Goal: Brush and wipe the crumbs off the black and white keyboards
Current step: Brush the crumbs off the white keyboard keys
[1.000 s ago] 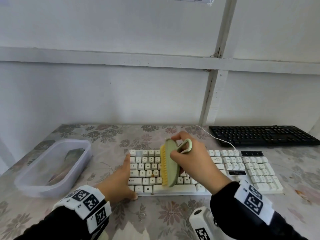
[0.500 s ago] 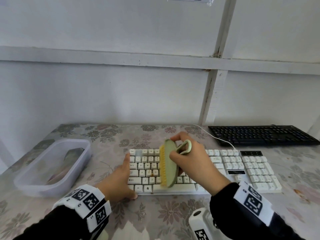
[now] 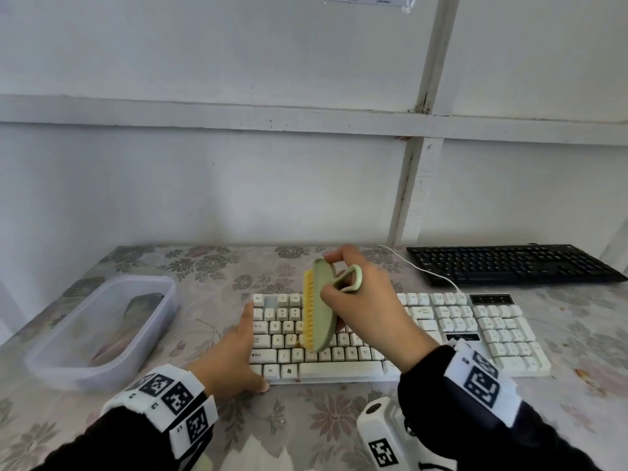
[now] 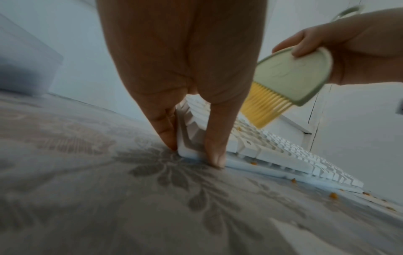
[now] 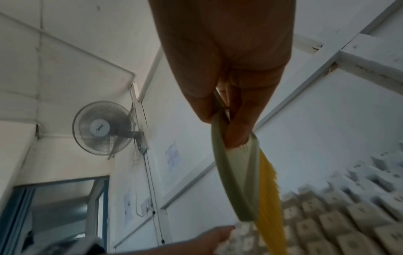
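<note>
The white keyboard [image 3: 475, 334] lies in the middle of the table, and the black keyboard [image 3: 509, 265] lies behind it to the right. My right hand [image 3: 329, 277] grips a pale green brush [image 3: 317, 307] with yellow bristles by its loop handle. The brush stands on edge over the letter keys, bristles facing left, tips just above the keys [image 4: 261, 107]. My left hand [image 3: 246, 348] braces the keyboard's near left corner, with straight fingers along the left edge and the thumb on the front edge [image 4: 214, 155]. Orange crumbs [image 4: 333, 195] lie along the keyboard's front edge.
A clear plastic container [image 3: 102, 331] with something dark inside stands at the left of the flowered tablecloth [image 3: 323, 413]. The white keyboard's cable [image 3: 424, 270] runs back beside the black keyboard. More crumbs [image 3: 581, 372] lie at the front right. A white wall rises close behind the table.
My right hand has carried the brush a little to the left and away across the keys. The left hand has stayed at the keyboard's corner.
</note>
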Motion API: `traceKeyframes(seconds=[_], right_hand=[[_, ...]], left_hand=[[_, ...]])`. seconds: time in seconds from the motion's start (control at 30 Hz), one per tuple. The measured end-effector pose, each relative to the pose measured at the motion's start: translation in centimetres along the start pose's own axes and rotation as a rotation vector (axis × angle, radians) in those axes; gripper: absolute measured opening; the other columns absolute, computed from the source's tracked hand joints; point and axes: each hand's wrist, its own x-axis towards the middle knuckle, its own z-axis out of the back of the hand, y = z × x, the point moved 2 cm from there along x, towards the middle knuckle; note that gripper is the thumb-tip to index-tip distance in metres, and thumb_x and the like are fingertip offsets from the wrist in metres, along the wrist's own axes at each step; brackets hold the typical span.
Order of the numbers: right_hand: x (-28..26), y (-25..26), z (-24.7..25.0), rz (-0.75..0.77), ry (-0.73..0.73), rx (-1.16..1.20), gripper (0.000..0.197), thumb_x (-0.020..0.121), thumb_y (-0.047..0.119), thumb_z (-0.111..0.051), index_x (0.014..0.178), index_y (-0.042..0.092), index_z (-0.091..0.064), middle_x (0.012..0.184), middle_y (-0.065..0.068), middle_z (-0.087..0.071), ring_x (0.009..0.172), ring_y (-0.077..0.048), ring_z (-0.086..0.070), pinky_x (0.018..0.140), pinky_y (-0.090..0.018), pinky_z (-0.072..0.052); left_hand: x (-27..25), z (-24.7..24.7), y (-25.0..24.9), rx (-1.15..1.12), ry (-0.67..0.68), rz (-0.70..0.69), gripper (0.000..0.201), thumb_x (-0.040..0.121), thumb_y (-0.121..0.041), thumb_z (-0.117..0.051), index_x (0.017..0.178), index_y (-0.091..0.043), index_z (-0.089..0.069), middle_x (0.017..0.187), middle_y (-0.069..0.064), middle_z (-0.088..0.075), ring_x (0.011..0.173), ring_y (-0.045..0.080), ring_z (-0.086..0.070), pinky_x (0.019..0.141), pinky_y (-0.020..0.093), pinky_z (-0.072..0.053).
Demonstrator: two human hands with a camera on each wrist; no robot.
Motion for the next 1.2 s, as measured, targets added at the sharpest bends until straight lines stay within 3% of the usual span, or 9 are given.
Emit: traceKeyframes(seconds=[0.13,0.3,0.4,0.57,0.7,0.83,0.97,1.07,1.2], right_hand=[[-1.1,-0.9,-1.0,-0.031,0.072,-0.039,0.019,0.084,0.006,-0.054,0.101,0.016,-0.052,0.070,0.000,-0.057,0.052,-0.007,-0.055,0.049,-0.031,-0.055],[-2.4,-0.7,-0.7,-0.073,0.212,-0.055,0.019,0.082,0.007,-0.055,0.099,0.017,-0.053,0.066,0.000,-0.053,0.050,-0.015,-0.053,0.048,-0.038,-0.053],[-1.4,0.1,0.2,-0.060,0.148,-0.023,0.019,0.083,0.005,-0.056,0.100,0.015,-0.055,0.073,-0.003,-0.057,0.052,-0.016,-0.056,0.045,-0.033,-0.054],[0.0,-0.3,0.2,0.007,-0.001,-0.027,0.023,0.084,0.005,-0.053,0.102,0.019,-0.053,0.076,-0.010,-0.061,0.064,-0.032,-0.061,0.053,-0.047,-0.056],[-1.0,-1.1,-0.5,-0.044,0.087,-0.023,0.019,0.084,0.004,-0.053,0.100,0.015,-0.054,0.064,0.000,-0.052,0.049,-0.013,-0.049,0.049,-0.039,-0.054],[-2.0,-1.0,-0.5,-0.070,0.208,-0.078,0.018,0.082,0.007,-0.056,0.097,0.016,-0.054,0.066,0.000,-0.052,0.055,-0.016,-0.051,0.051,-0.040,-0.052],[-0.8,0.0,0.5,-0.071,0.128,0.002,0.020,0.083,0.005,-0.056,0.100,0.016,-0.056,0.070,-0.004,-0.056,0.052,-0.018,-0.055,0.046,-0.037,-0.053],[0.3,0.1,0.5,-0.024,0.009,0.000,0.024,0.083,0.004,-0.053,0.104,0.016,-0.055,0.068,-0.002,-0.054,0.047,-0.009,-0.049,0.046,-0.030,-0.052],[-0.5,-0.9,-0.5,-0.050,0.090,0.006,0.019,0.084,0.004,-0.054,0.099,0.016,-0.054,0.066,-0.001,-0.053,0.047,-0.008,-0.049,0.046,-0.034,-0.052]], left_hand=[[0.4,-0.1,0.6,-0.025,0.007,-0.031,0.135,0.062,-0.020,-0.080,0.141,-0.034,0.028,0.137,-0.004,-0.042,0.116,0.013,-0.050,0.101,0.035,-0.045],[0.6,-0.1,0.6,-0.035,0.005,-0.041,0.135,0.061,-0.018,-0.081,0.141,-0.035,0.027,0.136,-0.004,-0.044,0.115,0.012,-0.051,0.100,0.035,-0.046],[0.4,-0.1,0.5,-0.027,0.009,-0.026,0.135,0.063,-0.018,-0.081,0.140,-0.035,0.028,0.137,-0.004,-0.043,0.116,0.013,-0.050,0.101,0.035,-0.044],[0.1,-0.1,0.2,0.013,0.000,-0.015,0.133,0.066,-0.020,-0.080,0.141,-0.032,0.030,0.141,-0.001,-0.039,0.120,0.015,-0.047,0.104,0.034,-0.041],[0.1,0.0,0.1,-0.003,0.002,-0.020,0.132,0.066,-0.017,-0.079,0.141,-0.031,0.028,0.139,-0.003,-0.041,0.117,0.014,-0.048,0.102,0.033,-0.042],[0.1,0.0,0.1,-0.020,0.006,-0.016,0.133,0.066,-0.016,-0.079,0.141,-0.031,0.028,0.140,-0.003,-0.040,0.118,0.013,-0.048,0.102,0.033,-0.042],[-0.1,0.0,-0.1,0.001,0.006,-0.004,0.131,0.068,-0.018,-0.079,0.141,-0.028,0.030,0.142,-0.001,-0.038,0.120,0.015,-0.047,0.103,0.030,-0.040],[-0.2,0.1,-0.2,-0.004,0.007,-0.009,0.131,0.068,-0.017,-0.078,0.141,-0.027,0.030,0.142,-0.002,-0.038,0.119,0.014,-0.047,0.102,0.028,-0.040],[-0.2,0.1,-0.2,-0.013,0.012,-0.021,0.131,0.068,-0.015,-0.078,0.142,-0.027,0.029,0.141,-0.002,-0.039,0.119,0.013,-0.047,0.102,0.029,-0.041]])
